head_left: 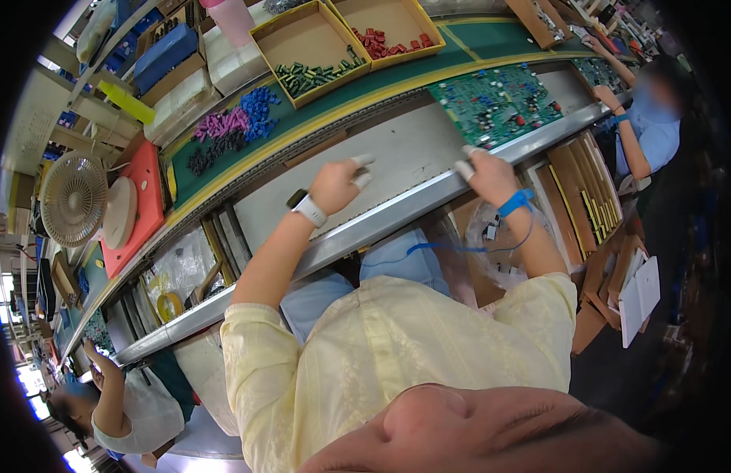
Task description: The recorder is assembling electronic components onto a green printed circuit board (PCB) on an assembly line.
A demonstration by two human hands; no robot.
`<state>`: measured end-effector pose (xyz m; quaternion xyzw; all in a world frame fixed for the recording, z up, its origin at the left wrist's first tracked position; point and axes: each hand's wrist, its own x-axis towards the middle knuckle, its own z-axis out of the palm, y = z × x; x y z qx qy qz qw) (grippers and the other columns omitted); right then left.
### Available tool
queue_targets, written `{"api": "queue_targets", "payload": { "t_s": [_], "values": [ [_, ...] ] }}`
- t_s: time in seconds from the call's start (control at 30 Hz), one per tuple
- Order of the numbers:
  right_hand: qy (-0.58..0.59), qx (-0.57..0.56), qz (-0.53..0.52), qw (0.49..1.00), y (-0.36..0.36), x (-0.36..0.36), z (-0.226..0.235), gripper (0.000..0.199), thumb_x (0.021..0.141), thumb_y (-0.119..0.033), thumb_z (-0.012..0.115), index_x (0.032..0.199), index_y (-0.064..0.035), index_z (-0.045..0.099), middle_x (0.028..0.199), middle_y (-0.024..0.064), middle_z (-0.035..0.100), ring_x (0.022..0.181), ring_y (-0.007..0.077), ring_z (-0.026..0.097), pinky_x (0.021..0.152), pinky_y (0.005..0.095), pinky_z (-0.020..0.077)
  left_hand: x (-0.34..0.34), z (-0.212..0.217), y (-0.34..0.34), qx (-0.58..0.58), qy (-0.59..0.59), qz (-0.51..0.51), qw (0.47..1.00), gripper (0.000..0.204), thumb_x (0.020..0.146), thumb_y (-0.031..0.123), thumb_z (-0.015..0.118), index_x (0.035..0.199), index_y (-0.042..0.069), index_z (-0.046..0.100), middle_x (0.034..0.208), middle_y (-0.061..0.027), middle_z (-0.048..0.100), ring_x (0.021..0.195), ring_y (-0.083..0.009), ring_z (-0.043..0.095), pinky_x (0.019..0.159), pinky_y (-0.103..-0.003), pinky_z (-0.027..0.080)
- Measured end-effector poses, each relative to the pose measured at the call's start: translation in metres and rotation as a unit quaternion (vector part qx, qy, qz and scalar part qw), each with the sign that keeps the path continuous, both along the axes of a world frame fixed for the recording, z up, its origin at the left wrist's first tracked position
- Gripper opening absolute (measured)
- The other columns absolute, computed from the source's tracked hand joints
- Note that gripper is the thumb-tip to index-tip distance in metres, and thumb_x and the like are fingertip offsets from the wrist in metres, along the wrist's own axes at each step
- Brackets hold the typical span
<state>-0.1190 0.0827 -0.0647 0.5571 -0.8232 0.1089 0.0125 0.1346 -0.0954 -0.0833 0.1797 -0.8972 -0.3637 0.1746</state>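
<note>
Over the bare grey work surface (413,154) of the line, my left hand (338,186) hovers with nothing in it. White covers sit on its fingertips, and thumb and forefinger are apart. A white-strapped watch (306,208) is on that wrist. My right hand (490,178), also with white fingertip covers and fingers apart, is by the near left corner of a green circuit board (499,102) full of small parts. Whether its fingertips touch the board I cannot tell. A blue wrist strap (515,202) with a cord circles the right wrist.
Beyond the rail lie piles of blue (259,110), pink (223,124) and black parts (216,151). Yellow-edged boxes hold green cylindrical parts (318,75) and red parts (389,43). A metal rail (365,210) runs before me. Co-workers sit at right (649,134) and left (137,402).
</note>
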Motion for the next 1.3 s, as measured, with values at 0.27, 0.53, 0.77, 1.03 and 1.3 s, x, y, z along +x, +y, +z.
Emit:
{"api": "queue_targets", "payload": {
  "t_s": [0.27,0.53,0.77,1.03,1.3],
  "values": [
    [0.016,-0.043,-0.138,0.989,0.007,-0.143,-0.008,0.040,0.083,-0.038,0.054,0.105,-0.0052,0.060,0.100,0.0214,0.061,0.094,0.0378,0.057,0.081,0.0444,0.0449,0.081,-0.019,-0.029,0.066,-0.070,0.180,0.979,0.029,0.082,0.018,0.060,0.107,0.004,0.062,0.093,-0.0180,0.065,0.080,-0.0268,0.064,0.073,-0.032,0.050],
    [0.108,0.035,-0.242,0.964,-0.003,-0.244,-0.017,0.037,0.083,-0.035,0.055,0.103,-0.0048,0.060,0.097,0.0237,0.061,0.093,0.0397,0.057,0.080,0.0467,0.0454,0.134,-0.030,-0.039,0.058,-0.009,0.222,0.973,0.028,0.081,0.015,0.060,0.105,0.001,0.062,0.091,-0.0186,0.065,0.076,-0.0265,0.064,0.071,-0.032,0.049],
    [0.097,-0.077,-0.061,0.990,-0.100,-0.092,-0.009,0.020,0.081,-0.026,0.058,0.093,-0.0106,0.061,0.084,0.0189,0.063,0.080,0.0385,0.060,0.068,0.0481,0.0480,0.144,-0.048,-0.047,0.035,-0.086,0.248,0.964,0.024,0.081,0.016,0.061,0.101,0.004,0.065,0.086,-0.0174,0.065,0.075,-0.0254,0.064,0.070,-0.032,0.050],
    [-0.030,-0.124,0.311,0.942,-0.196,0.125,-0.014,0.032,0.078,-0.020,0.062,0.105,-0.0038,0.058,0.107,0.0169,0.058,0.099,0.0341,0.053,0.085,0.0400,0.0440,0.149,-0.040,-0.042,-0.009,-0.039,0.236,0.971,0.022,0.080,0.024,0.061,0.091,0.005,0.066,0.082,-0.0176,0.064,0.076,-0.0334,0.061,0.069,-0.038,0.049],
    [0.045,-0.156,0.381,0.910,-0.223,0.152,-0.049,0.056,0.071,-0.020,0.069,0.120,-0.0010,0.048,0.126,0.0182,0.046,0.113,0.0355,0.042,0.095,0.0434,0.0350,0.149,-0.028,-0.035,-0.022,-0.038,0.227,0.973,0.022,0.080,0.024,0.059,0.090,0.006,0.065,0.080,-0.0156,0.063,0.077,-0.0347,0.059,0.071,-0.042,0.047]
  ]
}}
